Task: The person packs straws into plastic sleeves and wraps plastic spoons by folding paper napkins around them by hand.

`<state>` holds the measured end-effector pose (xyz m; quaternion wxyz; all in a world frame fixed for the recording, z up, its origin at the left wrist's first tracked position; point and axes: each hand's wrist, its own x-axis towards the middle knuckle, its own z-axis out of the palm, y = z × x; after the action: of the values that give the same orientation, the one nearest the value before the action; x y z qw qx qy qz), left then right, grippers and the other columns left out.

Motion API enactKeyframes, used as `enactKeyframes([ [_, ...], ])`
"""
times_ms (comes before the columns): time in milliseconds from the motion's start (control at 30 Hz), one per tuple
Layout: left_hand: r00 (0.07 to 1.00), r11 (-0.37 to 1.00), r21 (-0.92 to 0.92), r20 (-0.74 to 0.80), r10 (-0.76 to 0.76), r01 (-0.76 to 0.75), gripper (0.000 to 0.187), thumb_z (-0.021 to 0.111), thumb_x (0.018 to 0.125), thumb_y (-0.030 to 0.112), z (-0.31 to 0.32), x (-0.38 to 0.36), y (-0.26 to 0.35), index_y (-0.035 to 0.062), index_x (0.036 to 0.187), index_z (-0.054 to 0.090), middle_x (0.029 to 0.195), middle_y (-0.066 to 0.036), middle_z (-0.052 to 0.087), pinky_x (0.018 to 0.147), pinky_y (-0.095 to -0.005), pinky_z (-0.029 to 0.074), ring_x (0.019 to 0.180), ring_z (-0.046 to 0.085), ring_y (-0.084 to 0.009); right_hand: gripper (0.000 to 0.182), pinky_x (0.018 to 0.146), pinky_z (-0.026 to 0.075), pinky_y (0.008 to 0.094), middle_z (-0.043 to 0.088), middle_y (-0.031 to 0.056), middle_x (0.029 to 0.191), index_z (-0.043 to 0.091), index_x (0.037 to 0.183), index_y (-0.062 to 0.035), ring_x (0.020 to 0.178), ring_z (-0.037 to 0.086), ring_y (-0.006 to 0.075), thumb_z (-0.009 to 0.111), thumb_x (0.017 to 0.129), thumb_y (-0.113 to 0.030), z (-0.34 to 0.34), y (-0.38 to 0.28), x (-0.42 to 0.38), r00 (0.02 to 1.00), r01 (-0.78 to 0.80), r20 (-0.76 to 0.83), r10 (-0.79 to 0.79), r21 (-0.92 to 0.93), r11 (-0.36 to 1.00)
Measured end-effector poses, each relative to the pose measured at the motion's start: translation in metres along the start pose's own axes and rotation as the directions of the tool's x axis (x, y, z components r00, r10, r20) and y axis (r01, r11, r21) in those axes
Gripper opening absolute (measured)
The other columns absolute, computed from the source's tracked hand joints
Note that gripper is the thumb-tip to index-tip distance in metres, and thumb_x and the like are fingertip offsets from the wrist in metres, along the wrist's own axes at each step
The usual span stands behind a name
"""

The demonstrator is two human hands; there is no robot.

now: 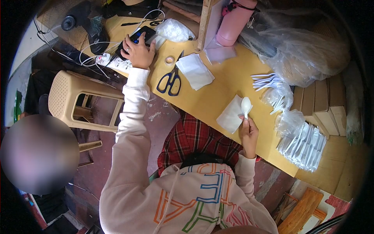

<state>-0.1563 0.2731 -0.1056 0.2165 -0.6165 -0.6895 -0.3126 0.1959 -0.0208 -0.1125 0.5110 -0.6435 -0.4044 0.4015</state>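
Note:
My right hand [249,134] pinches the handle of a white plastic spoon [246,106], its bowl pointing away from me. Under the spoon lies a white paper napkin [230,115] near the table's front edge. Out to the left, my left hand [139,51] is spread over a dark smartphone [145,34] with a lit screen, its fingers apart and touching it. A stack of white napkins [194,71] sits between my hands, beside dark-handled scissors [170,83] and a roll of tape [169,60]. White plastic forks [269,81] lie beyond the spoon to the right.
Wrapped cutlery packs [304,146] lie at the table's right, with cardboard boxes [329,101] behind. A pink tumbler [235,23] stands at the back near a large clear plastic bag [300,50]. A power strip [117,63], cables, a fan [74,23] and a beige stool [83,99] are left.

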Motion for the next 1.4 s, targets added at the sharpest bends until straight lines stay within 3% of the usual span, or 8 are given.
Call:
enactKeyframes([
  [900,0.999,0.999,0.034,0.042,0.015,-0.016,0.048,0.058,0.08,0.053,0.001,-0.006,-0.004,0.0286,0.121,0.06,0.142,-0.026,0.025,0.096,-0.0669,0.021,0.13,0.023,-0.0445,0.022,0.054,0.029,0.0184,0.045,-0.0061,0.071,0.061,0.105,-0.0007,0.061,0.035,0.0026,0.047,0.098,-0.017,0.0,0.0,0.001,1.0,0.02,0.013,-0.02,0.003,1.0],
  [1200,0.998,0.995,-0.085,0.048,-0.04,0.044,0.062,0.058,0.08,0.055,-0.001,-0.009,-0.006,0.0298,0.134,0.044,0.141,-0.03,0.023,0.096,-0.0696,0.016,0.13,0.021,-0.0465,0.023,0.055,0.029,0.0183,0.046,-0.0059,0.073,0.062,0.104,-0.0004,0.063,0.037,0.0025,0.047,0.098,-0.016,0.0,-0.002,0.001,1.0,0.013,0.014,-0.012,-0.015,1.0],
  [1267,0.998,0.996,-0.086,0.045,-0.036,0.04,0.062,0.059,0.079,0.055,-0.002,-0.01,-0.007,0.0289,0.134,0.045,0.141,-0.03,0.023,0.096,-0.0695,0.016,0.13,0.02,-0.0465,0.022,0.055,0.029,0.0181,0.046,-0.0062,0.073,0.062,0.104,-0.0004,0.062,0.036,0.0023,0.047,0.098,-0.015,0.001,0.004,0.002,0.997,0.075,-0.012,-0.076,-0.072,0.995],
  [1400,0.998,0.997,-0.073,0.051,-0.033,0.037,0.062,0.059,0.079,0.056,-0.003,-0.012,-0.007,0.0291,0.133,0.046,0.141,-0.029,0.023,0.096,-0.0692,0.016,0.131,0.02,-0.0462,0.021,0.055,0.028,0.0179,0.048,-0.0063,0.074,0.062,0.104,-0.0006,0.062,0.035,0.002,0.047,0.098,-0.014,0.002,0.0,0.001,1.0,0.027,-0.006,-0.027,-0.026,0.999],
])
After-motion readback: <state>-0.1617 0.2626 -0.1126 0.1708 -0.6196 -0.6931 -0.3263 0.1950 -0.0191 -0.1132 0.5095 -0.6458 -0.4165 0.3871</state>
